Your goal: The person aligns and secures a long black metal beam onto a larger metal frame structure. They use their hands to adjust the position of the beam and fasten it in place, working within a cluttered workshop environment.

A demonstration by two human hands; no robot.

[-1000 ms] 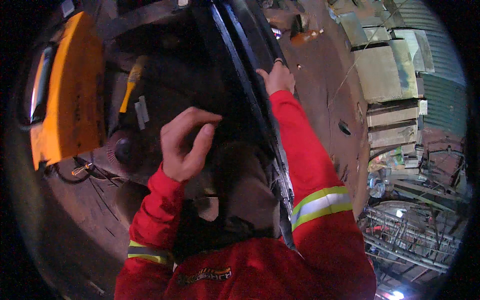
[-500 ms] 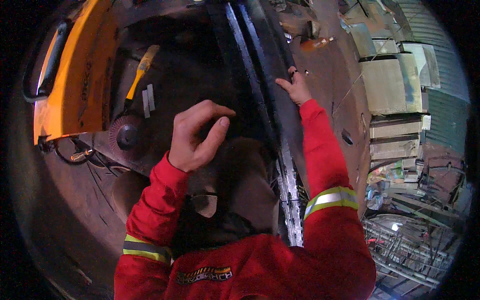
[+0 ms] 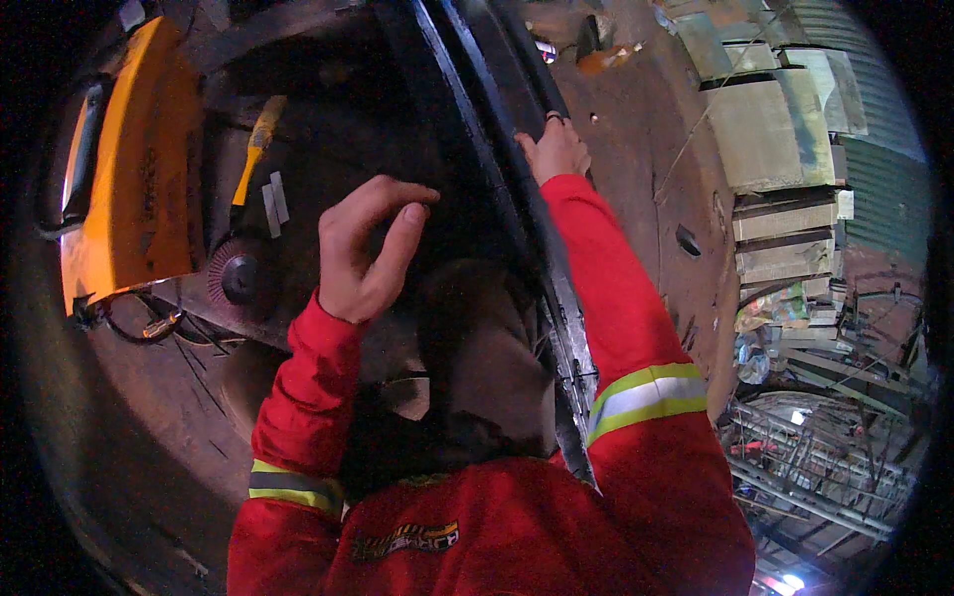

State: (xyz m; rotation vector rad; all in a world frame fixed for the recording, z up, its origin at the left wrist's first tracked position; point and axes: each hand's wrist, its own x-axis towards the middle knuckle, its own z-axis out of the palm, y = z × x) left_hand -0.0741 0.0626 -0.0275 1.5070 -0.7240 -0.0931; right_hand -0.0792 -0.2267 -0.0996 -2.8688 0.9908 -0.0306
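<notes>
A long black metal beam (image 3: pixel 537 219) with raised parallel ridges runs from the top of the view down past my right side. My right hand (image 3: pixel 559 154) rests on its right part, thumb spread across the top and fingers bent over the far edge. Left of the beam, my left hand (image 3: pixel 363 248) hangs in the air with fingers curled, thumb and index tips close together. Anything between those tips is lost against the dark background. Further left lie a yellow-handled tool (image 3: pixel 258 149), a round bristled disc (image 3: pixel 237 276) and two pale flat strips (image 3: pixel 275 202).
An orange machine case (image 3: pixel 154 189) with a black handle stands on the left, cables beside it. Stacked boxes or panels (image 3: pixel 770 134) line the right side, with metal bars and scrap (image 3: pixel 815 452) below. A small dark piece (image 3: pixel 687 240) lies on the brown ground.
The view has shifted slightly, so the surroundings and both hands sit further left. My right hand stays on the beam, its fingers bent more over the edge. The left keeps its curled shape.
</notes>
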